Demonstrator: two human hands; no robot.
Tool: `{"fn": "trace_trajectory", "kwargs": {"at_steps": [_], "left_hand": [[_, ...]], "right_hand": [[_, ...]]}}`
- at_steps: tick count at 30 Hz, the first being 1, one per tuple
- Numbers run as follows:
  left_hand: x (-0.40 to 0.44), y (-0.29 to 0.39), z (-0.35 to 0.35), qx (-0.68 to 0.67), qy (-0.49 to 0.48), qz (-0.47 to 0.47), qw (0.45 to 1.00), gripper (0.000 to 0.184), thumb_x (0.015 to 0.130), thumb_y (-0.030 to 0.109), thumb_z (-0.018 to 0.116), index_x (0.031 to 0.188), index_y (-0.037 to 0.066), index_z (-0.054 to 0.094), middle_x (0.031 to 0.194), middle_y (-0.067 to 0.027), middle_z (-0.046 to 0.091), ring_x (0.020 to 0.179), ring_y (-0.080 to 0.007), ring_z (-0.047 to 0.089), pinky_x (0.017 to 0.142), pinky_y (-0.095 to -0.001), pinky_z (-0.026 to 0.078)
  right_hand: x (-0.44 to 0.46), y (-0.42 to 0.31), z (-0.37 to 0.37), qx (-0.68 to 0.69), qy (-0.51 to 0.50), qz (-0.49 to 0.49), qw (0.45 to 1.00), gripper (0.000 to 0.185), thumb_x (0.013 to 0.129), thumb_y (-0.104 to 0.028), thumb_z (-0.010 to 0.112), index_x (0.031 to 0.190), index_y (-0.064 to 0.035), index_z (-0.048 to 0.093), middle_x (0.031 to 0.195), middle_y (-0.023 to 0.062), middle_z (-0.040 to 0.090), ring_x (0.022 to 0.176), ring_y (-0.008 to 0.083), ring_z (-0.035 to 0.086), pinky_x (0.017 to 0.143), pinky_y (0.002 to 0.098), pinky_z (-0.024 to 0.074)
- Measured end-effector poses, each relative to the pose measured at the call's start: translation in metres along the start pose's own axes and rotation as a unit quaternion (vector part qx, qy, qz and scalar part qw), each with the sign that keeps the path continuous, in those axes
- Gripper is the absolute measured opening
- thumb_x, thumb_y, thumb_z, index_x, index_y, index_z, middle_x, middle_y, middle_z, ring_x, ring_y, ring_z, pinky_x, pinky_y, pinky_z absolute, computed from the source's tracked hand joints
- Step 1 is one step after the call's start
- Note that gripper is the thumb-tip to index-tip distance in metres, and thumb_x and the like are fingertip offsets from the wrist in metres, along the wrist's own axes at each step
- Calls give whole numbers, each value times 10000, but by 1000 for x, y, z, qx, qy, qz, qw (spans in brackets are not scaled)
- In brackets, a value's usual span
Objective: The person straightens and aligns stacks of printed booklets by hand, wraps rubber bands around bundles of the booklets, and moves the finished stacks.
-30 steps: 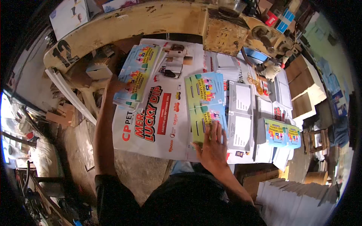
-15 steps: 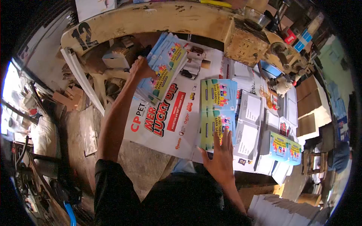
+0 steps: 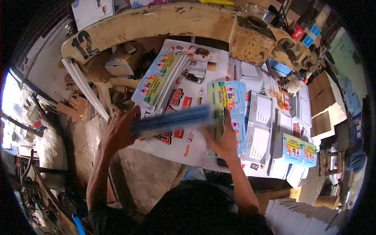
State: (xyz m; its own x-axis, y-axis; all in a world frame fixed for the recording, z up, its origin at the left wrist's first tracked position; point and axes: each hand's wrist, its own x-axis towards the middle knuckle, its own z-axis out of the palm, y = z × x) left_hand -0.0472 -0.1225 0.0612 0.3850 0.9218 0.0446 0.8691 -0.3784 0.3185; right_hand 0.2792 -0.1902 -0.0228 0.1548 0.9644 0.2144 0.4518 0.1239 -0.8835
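Observation:
My left hand point(image 3: 120, 131) is closed around the left end of a stack of booklets point(image 3: 172, 120), held edge-on above the printed poster sheet point(image 3: 192, 154) and smeared by motion. My right hand point(image 3: 226, 141) is at the stack's other end, thumb and fingers apart; whether it touches the stack I cannot tell. Under and behind that hand lie blue-and-green booklet covers point(image 3: 234, 96) on the table. Beyond the held stack sits a pile of the same printed booklets point(image 3: 160, 74), slightly fanned along its right side.
A large worn machine frame point(image 3: 156, 19) marked 12 arches behind the table. Grey-white printed sheets point(image 3: 259, 117) and another booklet pile point(image 3: 293, 149) lie to the right. White paper stacks point(image 3: 297, 215) stand at the lower right. A white bar point(image 3: 84, 88) leans on the left.
My left hand has come down and nearer from the far pile, bringing a stack of booklets with it. My right hand has lifted off the covers toward the stack's right end.

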Motion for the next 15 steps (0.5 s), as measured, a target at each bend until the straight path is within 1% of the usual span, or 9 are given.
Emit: {"fn": "trace_trajectory", "kwargs": {"at_steps": [1, 4, 6, 7, 8, 10, 13, 14, 15], "left_hand": [[-9, -4, 0, 24, -49, 10, 998, 513, 670, 138, 848, 1065, 111, 522, 922, -156, 680, 881, -424, 636, 734, -487, 465], [-28, 2, -7, -29, -38, 6, 999, 424, 696, 109, 834, 992, 103, 530, 888, -144, 682, 875, -402, 648, 725, -477, 465], [-30, -7, -3, -27, 5, 21, 999, 410, 707, 95, 829, 1003, 91, 545, 884, -132, 695, 881, -377, 666, 726, -468, 475], [-29, -3, -10, -26, 1, 6, 1000, 412, 712, 97, 828, 1016, 86, 550, 899, -133, 700, 894, -366, 672, 731, -467, 481], [-30, -1, -15, -26, -4, -10, 1000, 415, 716, 100, 827, 1029, 80, 555, 915, -134, 706, 907, -356, 677, 736, -467, 488], [-35, -6, -15, -67, -3, -5, 998, 466, 708, 117, 837, 1091, 80, 574, 963, -157, 708, 935, -339, 684, 795, -436, 517], [-48, -52, 0, -35, 45, 11, 998, 546, 694, 129, 851, 1168, 68, 587, 982, -150, 705, 961, -288, 692, 855, -393, 531], [-52, -73, 8, -87, 60, 12, 994, 646, 664, 158, 871, 1224, 58, 566, 1053, -139, 690, 1003, -265, 677, 900, -385, 522], [-56, -94, 15, -138, 76, 14, 987, 746, 634, 187, 890, 1280, 47, 545, 1123, -127, 675, 1044, -241, 662, 946, -378, 512]], "right_hand": [[8, 4, 3, 3, 3, 0, 1000, 940, 792, -214, 789, 1510, 23, 230, 1477, 291, 389, 1386, 383, 395, 1121, 436, 353], [27, 17, 15, 60, -74, -139, 986, 921, 705, -95, 851, 1473, -29, 347, 1365, 213, 553, 1237, 276, 567, 1094, 405, 403], [30, 14, 24, 127, -197, -85, 968, 734, 648, -47, 888, 1302, -52, 553, 1236, 139, 654, 1102, 189, 636, 1022, 369, 470], [28, 8, 26, 166, -144, -72, 973, 409, 706, -42, 849, 1066, -40, 656, 1052, 52, 691, 983, 112, 645, 880, 290, 511], [28, 4, 21, 164, -146, -71, 973, 409, 706, -42, 849, 1066, -40, 656, 1052, 52, 691, 983, 112, 645, 880, 290, 511], [32, 1, 13, 90, -158, -79, 980, 556, 709, -184, 883, 1168, -36, 606, 1091, 78, 691, 1007, 167, 658, 965, 338, 500], [29, 0, 8, 93, -154, -35, 983, 659, 718, -227, 874, 1263, -41, 554, 1141, 98, 674, 1049, 191, 648, 1004, 337, 472], [29, 3, 7, 90, -150, -34, 984, 659, 718, -227, 874, 1263, -41, 554, 1141, 98, 674, 1049, 191, 648, 1004, 337, 472], [30, 9, 9, 111, -143, -63, 981, 729, 696, -134, 854, 1323, -28, 499, 1233, 117, 634, 1125, 199, 616, 1011, 333, 463]]}}
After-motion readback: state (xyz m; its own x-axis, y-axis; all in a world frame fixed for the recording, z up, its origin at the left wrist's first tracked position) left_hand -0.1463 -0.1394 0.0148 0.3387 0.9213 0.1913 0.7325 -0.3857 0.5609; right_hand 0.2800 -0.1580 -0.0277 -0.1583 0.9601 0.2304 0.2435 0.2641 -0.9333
